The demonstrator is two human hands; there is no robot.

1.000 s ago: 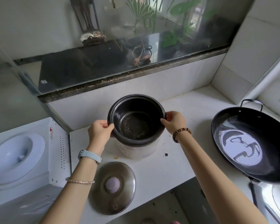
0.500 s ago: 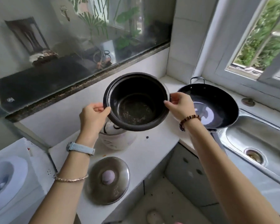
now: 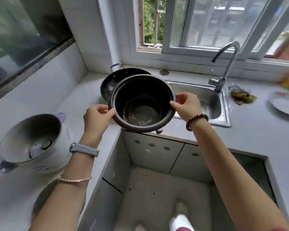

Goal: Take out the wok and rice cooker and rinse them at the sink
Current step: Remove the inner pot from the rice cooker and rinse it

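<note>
Both hands, left (image 3: 97,116) and right (image 3: 187,105), pinch the pot (image 3: 141,104) rim, held above the wok (image 3: 113,80) beside the sink (image 3: 212,99).

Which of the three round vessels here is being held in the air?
The dark inner pot, gripped at its rim by both hands. The wok and the white cooker body rest on the counter.

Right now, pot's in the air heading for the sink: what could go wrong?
1. Both the left hand and right hand pinch only the inner pot rim; it may slip and drop.
2. The wok sits right behind the pot; swinging across could knock it.
3. The faucet overhangs the sink; the pot might clip it.
</note>
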